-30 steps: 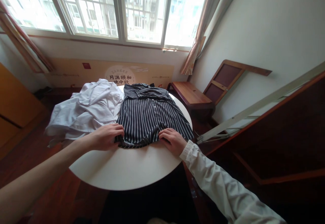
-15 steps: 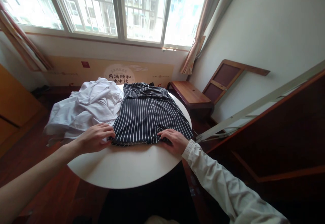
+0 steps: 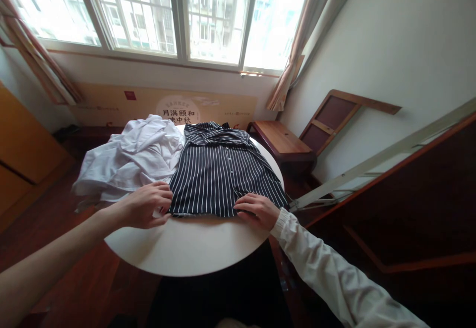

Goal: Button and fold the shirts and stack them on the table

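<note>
A black shirt with white stripes lies front up on a round white table, its sleeves folded across the chest and its hem toward me. My left hand is at the hem's left corner, fingers curled and closed on the cloth edge. On the hem's right part rests my right hand, its fingers bent over the fabric and pinching it near a small fold. The fingertips of both hands are partly hidden.
A crumpled white cloth garment is heaped at the table's left side and hangs over the edge. Behind the table on the right stands a low wooden bench. A dark wooden panel with a metal frame leans close on the right. Windows are ahead.
The view has shifted slightly. My left hand has moved a little down toward the table's front, and the hem's left part looks straighter. The right hand stays at nearly the same spot on the shirt.
</note>
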A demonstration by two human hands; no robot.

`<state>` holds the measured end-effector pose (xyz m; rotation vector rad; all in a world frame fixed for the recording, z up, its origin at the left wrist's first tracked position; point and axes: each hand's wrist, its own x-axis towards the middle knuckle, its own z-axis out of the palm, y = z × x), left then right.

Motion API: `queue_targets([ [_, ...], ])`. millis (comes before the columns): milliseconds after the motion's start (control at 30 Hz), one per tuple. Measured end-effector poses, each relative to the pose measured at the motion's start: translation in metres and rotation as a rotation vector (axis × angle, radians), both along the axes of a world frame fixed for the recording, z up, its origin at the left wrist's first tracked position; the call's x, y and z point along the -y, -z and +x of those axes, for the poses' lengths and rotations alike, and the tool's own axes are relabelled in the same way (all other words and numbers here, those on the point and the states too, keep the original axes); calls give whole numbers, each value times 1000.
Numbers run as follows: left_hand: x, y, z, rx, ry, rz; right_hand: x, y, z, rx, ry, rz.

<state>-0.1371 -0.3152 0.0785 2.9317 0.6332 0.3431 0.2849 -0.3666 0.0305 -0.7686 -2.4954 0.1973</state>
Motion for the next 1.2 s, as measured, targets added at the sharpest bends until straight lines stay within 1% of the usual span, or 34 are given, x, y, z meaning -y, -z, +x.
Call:
queue_targets([
  [67, -4, -3, 10, 31, -5, 0, -1, -6, 5, -85, 43, -32],
  [100, -7, -5, 17, 47, -17, 9, -5, -8, 10, -138, 99, -37],
  [167, -17, -6, 35, 74, -43, 30, -16, -7, 23, -210, 254, -34],
  [200, -23, -6, 46, 86, -67, 38, -24, -4, 30, -210, 335, -31],
  [267, -36, -2, 71, 100, -92, 44, -38, 7, 45, -129, 462, -29],
  [333, -49, 9, 96, 94, -115, 45, -48, 21, 56, -2, 557, -39],
  [400, -59, 26, 118, 61, -142, 39, -51, 35, 62, 110, 635, -68],
  [500, -68, 54, 135, -20, -136, -13, -44, 46, 64, 195, 669, -101],
  [567, -71, 68, 137, -43, -121, -43, -37, 46, 63, 215, 637, -110],
  [633, -72, 74, 134, -46, -117, -59, -29, 44, 64, 226, 596, -116],
  [733, -74, 73, 128, -53, -115, -67, -17, 39, 67, 228, 555, -131],
  [800, -74, 71, 125, -63, -109, -70, -14, 34, 71, 212, 521, -174],
  [867, -74, 70, 125, -72, -107, -73, -16, 26, 79, 163, 461, -256],
  [933, -74, 70, 125, -78, -110, -75, -27, 15, 90, 57, 458, -323],
  [967, -73, 70, 125, -77, -113, -75, -34, 9, 97, -12, 515, -326],
  [1000, -73, 71, 126, -74, -116, -75, -44, 4, 103, -71, 619, -300],
  [1033, -73, 71, 126, -70, -119, -75, -53, 0, 110, -101, 755, -253],
  [1067, -72, 71, 126, -64, -121, -75, -63, -3, 115, -95, 884, -211],
  [1133, -72, 70, 126, -53, -124, -79, -81, -5, 122, -7, 1077, -196],
  [1200, -71, 69, 126, -43, -125, -85, -94, -4, 122, 106, 1173, -240],
])
